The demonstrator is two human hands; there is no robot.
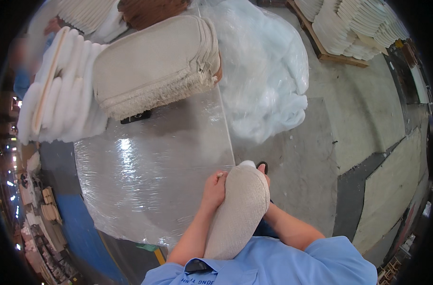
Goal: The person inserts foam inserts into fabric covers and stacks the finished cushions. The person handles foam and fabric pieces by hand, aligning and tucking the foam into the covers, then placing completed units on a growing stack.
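A beige fabric cushion cover (238,209) stands upright against my body, its lower end at my chest. A bit of white filling (247,163) shows at its far end. My left hand (214,189) is closed on the cover's left edge, with a small pale bit between thumb and finger. My right hand (265,175) is at the far right edge, thumb up, its other fingers hidden behind the cover. Beside that thumb is a small dark rounded thing (262,166); I cannot tell whether the hand holds it.
A plastic-wrapped table (154,161) lies to my left. On it are stacked beige covers (154,61), a black object (135,117) and white padding (69,99). Clear plastic bags of white filling (264,66) bulge beyond. A pallet of white pieces (349,28) stands far right. Another person (24,66) is far left.
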